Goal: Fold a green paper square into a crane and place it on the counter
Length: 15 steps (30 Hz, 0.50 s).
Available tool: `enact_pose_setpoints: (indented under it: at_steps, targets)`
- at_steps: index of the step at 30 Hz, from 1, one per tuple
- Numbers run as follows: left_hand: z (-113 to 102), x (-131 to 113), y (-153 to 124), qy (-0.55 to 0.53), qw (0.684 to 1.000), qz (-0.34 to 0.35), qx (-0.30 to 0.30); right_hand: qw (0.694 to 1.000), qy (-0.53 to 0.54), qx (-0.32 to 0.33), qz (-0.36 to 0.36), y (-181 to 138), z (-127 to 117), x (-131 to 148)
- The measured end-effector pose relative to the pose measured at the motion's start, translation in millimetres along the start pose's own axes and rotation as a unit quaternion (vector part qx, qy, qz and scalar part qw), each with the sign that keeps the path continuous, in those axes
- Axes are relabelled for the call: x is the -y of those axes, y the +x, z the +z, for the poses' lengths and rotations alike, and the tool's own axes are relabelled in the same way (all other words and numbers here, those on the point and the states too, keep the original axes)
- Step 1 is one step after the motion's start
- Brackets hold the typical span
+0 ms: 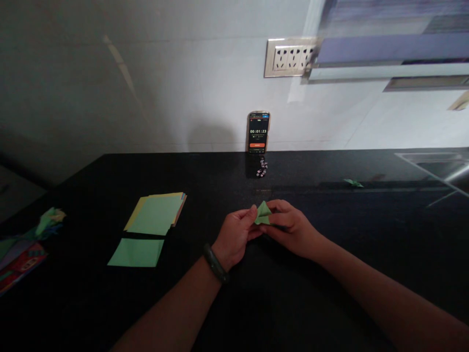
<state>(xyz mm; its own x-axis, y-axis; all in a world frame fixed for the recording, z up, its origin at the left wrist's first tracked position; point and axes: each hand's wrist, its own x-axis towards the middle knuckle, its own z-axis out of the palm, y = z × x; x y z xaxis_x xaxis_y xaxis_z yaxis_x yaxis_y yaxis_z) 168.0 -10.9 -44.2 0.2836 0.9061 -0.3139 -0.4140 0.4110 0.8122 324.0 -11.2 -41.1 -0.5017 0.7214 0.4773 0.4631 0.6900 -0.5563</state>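
From the head view, we have both hands in front of us above the dark bench (311, 303), grasping one small folded green paper (263, 215) between them. Our left hand (234, 237) pinches its left side, the thumb on top; our right hand (293, 227) grips its right side with bent fingers. We wear a dark bracelet (215, 264) on the left wrist.

To the left of the hands lies a stack of paper (156, 212), green on top with yellow showing at the edges. Just beside it, on the side nearer us, lies a green sheet (135, 253). Well apart, farther left, we see a red packet (27, 269).

Beyond the hands, a phone (258, 133) leans upright against the wall (164, 98), reading 00:01:23, with a string of beads (262, 167) just before it. Beyond and right of our right hand lies a small green paper piece (353, 183).
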Motion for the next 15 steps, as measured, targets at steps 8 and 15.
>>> enact_pose_setpoints:
  at_steps: [8, 15]
  targets:
    - [1, 1, 1, -0.044, 0.999, 0.014, 0.005, 0.992, -0.09, -0.086, -0.002, -1, 9, 6]
    - [5, 1, -1, -0.044, 0.998, 0.034, 0.005, 0.987, -0.128, -0.094, -0.024, 0, 15, 10]
